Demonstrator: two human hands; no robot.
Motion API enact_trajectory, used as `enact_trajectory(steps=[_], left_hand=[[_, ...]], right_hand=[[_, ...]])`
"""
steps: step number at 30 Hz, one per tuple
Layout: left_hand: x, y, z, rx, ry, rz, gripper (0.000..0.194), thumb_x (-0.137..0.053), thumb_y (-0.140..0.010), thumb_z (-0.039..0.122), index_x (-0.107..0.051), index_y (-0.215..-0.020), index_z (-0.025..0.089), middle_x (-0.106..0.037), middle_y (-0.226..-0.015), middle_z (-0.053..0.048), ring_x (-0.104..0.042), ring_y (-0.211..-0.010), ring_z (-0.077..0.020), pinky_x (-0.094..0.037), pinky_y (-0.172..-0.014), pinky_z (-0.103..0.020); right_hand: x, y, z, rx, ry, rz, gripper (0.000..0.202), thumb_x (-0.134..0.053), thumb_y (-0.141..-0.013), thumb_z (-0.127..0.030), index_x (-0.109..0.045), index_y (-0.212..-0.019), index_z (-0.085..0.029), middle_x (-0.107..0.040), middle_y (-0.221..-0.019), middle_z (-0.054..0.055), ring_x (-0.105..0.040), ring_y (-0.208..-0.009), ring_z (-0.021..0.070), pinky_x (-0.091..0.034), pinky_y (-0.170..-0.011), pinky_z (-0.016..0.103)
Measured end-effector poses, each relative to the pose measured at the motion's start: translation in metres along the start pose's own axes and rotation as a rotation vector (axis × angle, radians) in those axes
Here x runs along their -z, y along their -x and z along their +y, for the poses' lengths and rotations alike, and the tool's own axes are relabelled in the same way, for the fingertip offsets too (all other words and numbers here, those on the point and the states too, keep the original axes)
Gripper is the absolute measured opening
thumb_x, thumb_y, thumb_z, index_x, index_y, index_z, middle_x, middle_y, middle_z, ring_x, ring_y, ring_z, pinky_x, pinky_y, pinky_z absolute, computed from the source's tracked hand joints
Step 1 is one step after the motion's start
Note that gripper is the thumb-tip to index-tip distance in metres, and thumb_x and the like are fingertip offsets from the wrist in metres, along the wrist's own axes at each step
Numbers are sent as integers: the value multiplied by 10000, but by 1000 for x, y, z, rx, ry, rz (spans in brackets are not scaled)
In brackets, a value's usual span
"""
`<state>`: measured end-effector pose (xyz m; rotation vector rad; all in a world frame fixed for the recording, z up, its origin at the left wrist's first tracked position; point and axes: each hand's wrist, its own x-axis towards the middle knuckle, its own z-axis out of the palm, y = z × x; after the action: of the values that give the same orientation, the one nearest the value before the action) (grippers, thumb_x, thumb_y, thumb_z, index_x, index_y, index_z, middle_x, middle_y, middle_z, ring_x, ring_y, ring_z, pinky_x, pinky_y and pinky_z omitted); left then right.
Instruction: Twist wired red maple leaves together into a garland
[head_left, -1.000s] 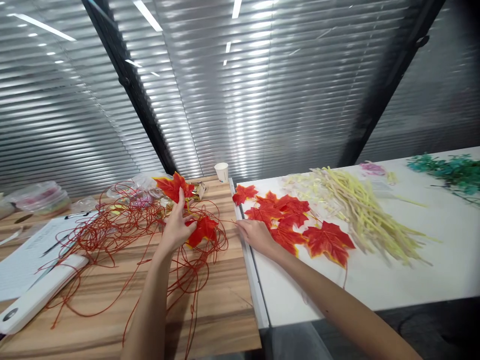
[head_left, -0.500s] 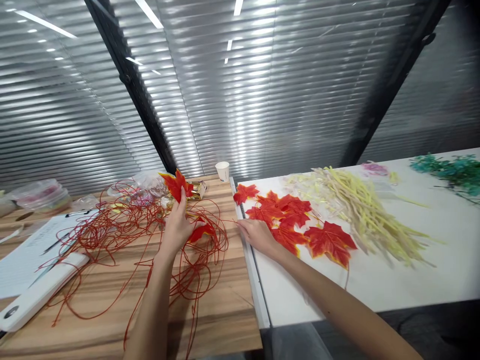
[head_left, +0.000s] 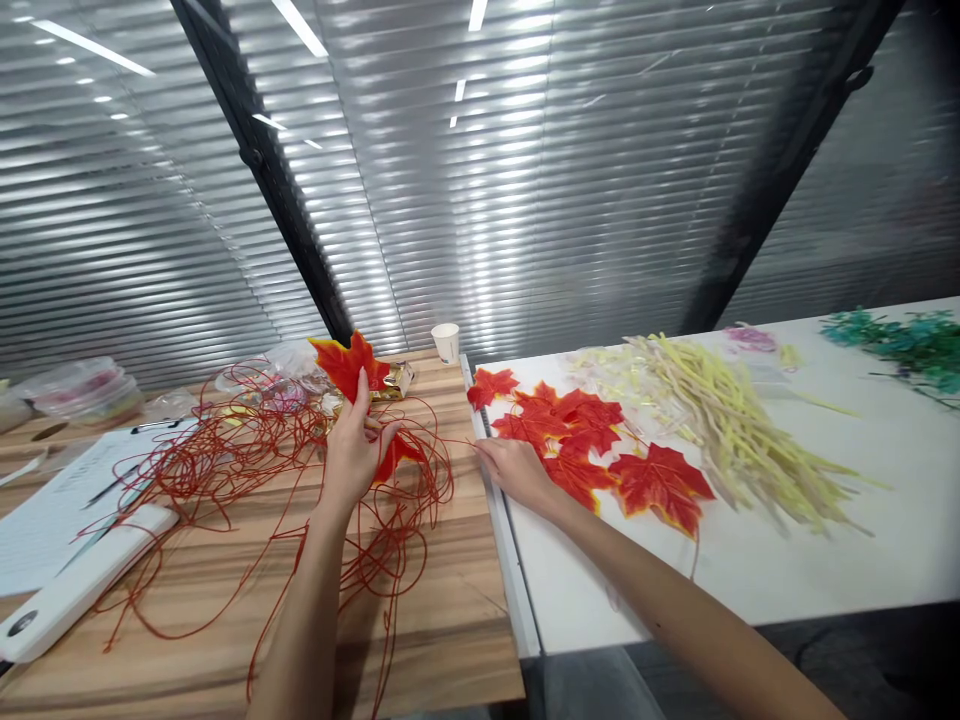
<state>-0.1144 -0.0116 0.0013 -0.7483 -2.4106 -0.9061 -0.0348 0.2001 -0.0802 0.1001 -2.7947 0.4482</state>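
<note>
My left hand (head_left: 354, 445) is raised over the wooden table, its fingers closed on a red artificial maple leaf (head_left: 346, 366) with yellow edges. Another red leaf (head_left: 397, 455) shows just behind that hand, among loops of red cord (head_left: 401, 545). At the seam between the tables, my right hand (head_left: 517, 468) pinches the red cord, which stretches leftward from its fingertips. Several red maple leaves (head_left: 660, 487) lie on the white table right beside and beyond the right hand.
A larger tangle of red cord (head_left: 225, 450) spreads left, near a clipboard (head_left: 82, 490) and a long white tool (head_left: 90, 580). A paper cup (head_left: 445, 343) stands at the back. Yellow stems (head_left: 720, 420) and teal foliage (head_left: 900, 345) lie on the white table (head_left: 847, 570).
My left hand has shifted slightly left and turned, tilting the maple leaf further left. The right hand stays in place with the cord.
</note>
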Motion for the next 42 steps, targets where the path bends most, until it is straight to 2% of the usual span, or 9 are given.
enact_trajectory(steps=[7,11,15,22,26,29,33,39,42], left_hand=[[-6,-1,-7,103,381,-48,820,-573,-732,333,-98,-1388,205,-518,-999,-75,-590,-696,-112,-491,-677,-255],[-5,0,-3,134,570,-180,868,-566,-738,299,-4,-1389,179,-548,-1080,-103,-592,-771,-113,-488,-754,-275],[-2,1,7,169,651,-261,807,-511,-776,301,5,-1389,200,-419,-1288,-142,-583,-895,-130,-480,-794,-278],[2,2,10,194,652,-303,788,-499,-781,339,-39,-1390,144,-521,-1186,-147,-583,-935,-172,-484,-758,-260],[1,2,9,205,626,-287,813,-524,-762,340,-46,-1390,144,-497,-1197,-167,-586,-934,-184,-501,-708,-257],[-1,1,6,203,566,-279,942,-629,-676,325,-35,-1390,171,-456,-1222,-173,-589,-923,-200,-515,-637,-245],[-6,1,-3,154,501,-299,1063,-709,-583,272,-19,-1389,214,-402,-1251,-167,-575,-953,-231,-506,-555,-209],[-10,2,-13,43,444,-307,1004,-631,-612,145,-1,-1387,240,-379,-1245,-151,-533,-1041,-232,-516,-673,-248],[-10,3,-17,31,379,-326,970,-554,-603,65,-10,-1389,231,-392,-1227,-151,-536,-1037,-224,-503,-632,-204]], right_hand=[[-1,0,1,4,-1,5,347,-276,-925,-305,-604,-909,-193,-651,-846,32,-604,-779,140,-358,-615,198],[-1,0,0,-4,-2,-5,345,-279,-926,-314,-603,-927,-194,-651,-858,37,-604,-783,137,-359,-613,198],[-1,0,0,-7,-4,-13,349,-275,-927,-316,-602,-929,-194,-650,-857,41,-604,-789,137,-359,-618,197],[2,-1,-1,-16,4,-32,353,-272,-928,-313,-601,-910,-187,-648,-851,46,-602,-788,136,-360,-622,195],[2,-1,-1,-13,4,-32,345,-277,-927,-309,-601,-921,-192,-648,-847,41,-603,-792,136,-361,-627,195],[1,0,-1,-5,9,-20,348,-275,-927,-311,-602,-908,-195,-648,-839,35,-603,-776,137,-356,-615,196],[2,0,-1,-9,6,-26,351,-275,-928,-310,-602,-903,-185,-646,-830,44,-600,-777,133,-358,-624,192],[2,0,-2,-5,10,-27,342,-275,-928,-302,-599,-909,-197,-647,-842,36,-603,-787,134,-356,-625,195],[1,0,-1,-4,13,-26,341,-278,-926,-302,-600,-897,-196,-648,-839,33,-603,-789,135,-351,-616,195]])
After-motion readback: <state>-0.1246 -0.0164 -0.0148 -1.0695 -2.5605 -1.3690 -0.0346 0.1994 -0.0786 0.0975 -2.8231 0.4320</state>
